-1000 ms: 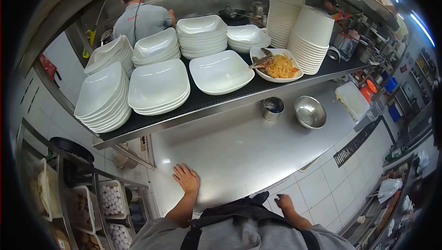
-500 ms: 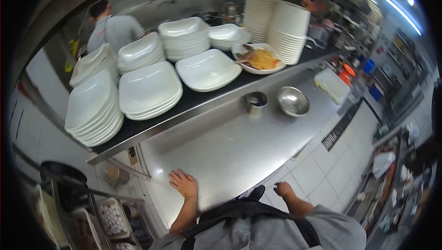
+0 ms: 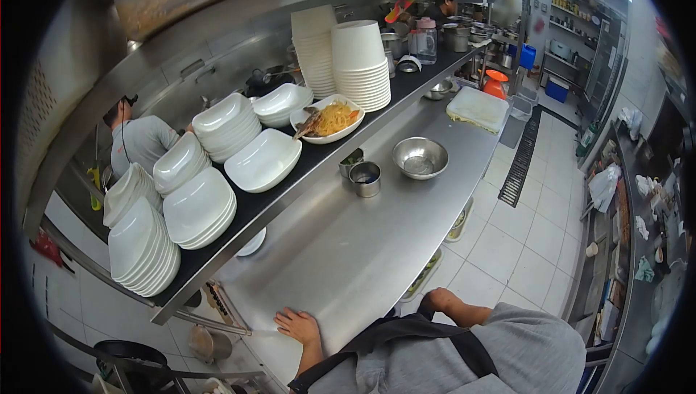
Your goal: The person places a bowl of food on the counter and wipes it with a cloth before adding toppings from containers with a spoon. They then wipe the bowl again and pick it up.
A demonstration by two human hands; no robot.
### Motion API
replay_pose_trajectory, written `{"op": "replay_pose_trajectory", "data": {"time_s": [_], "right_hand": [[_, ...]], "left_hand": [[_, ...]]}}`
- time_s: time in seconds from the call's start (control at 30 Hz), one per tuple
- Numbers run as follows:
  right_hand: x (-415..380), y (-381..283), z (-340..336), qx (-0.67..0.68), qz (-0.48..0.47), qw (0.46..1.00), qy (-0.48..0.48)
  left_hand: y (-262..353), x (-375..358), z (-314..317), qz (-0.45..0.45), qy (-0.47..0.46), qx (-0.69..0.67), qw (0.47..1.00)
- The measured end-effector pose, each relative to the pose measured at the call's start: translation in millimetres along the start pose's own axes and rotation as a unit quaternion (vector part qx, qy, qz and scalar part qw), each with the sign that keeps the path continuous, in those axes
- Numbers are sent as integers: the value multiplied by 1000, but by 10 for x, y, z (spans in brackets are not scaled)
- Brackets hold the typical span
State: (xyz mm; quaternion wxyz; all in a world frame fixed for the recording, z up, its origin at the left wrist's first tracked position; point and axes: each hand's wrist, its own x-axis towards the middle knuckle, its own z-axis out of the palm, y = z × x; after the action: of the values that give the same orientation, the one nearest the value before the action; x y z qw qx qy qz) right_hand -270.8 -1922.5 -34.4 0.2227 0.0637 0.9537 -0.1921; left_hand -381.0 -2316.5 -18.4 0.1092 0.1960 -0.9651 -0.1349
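My left hand [image 3: 298,325] lies flat, fingers spread, on the near left end of the steel counter [image 3: 326,263]. It holds nothing. My right hand [image 3: 437,303] is drawn in by my side against the dark apron, past the counter's front edge. Its fingers are hidden. Further along the counter stand a steel bowl [image 3: 420,158] and a small steel cup [image 3: 365,179], with another cup [image 3: 351,160] behind it. Both hands are well apart from these.
A shelf above the counter bears stacked white dishes [image 3: 199,205], tall stacks of white tubs [image 3: 360,68] and a plate of noodles [image 3: 335,118] with a utensil. A cutting board [image 3: 478,109] lies at the far end. A person in grey [image 3: 141,144] stands behind the shelf.
My view has swung right and up, showing more of the aisle and the upper shelf. The left hand stays flat on the counter. My right hand has drawn in toward my body.
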Motion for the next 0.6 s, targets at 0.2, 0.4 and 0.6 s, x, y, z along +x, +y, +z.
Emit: {"op": "replay_pose_trajectory", "data": {"time_s": [0.2, 0.4, 0.6], "right_hand": [[-187, 672, 300, -5, 89, 996, 20], [-409, 690, 278, 14, 101, 994, 44], [-238, 594, 344, 54, 110, 992, 18]], "left_hand": [[-33, 12, 75, 9, 14, 2, 1000], [-70, 1, 130, 6, 15, -6, 1000], [-103, 46, 35, 20, -15, -14, 1000]]}}
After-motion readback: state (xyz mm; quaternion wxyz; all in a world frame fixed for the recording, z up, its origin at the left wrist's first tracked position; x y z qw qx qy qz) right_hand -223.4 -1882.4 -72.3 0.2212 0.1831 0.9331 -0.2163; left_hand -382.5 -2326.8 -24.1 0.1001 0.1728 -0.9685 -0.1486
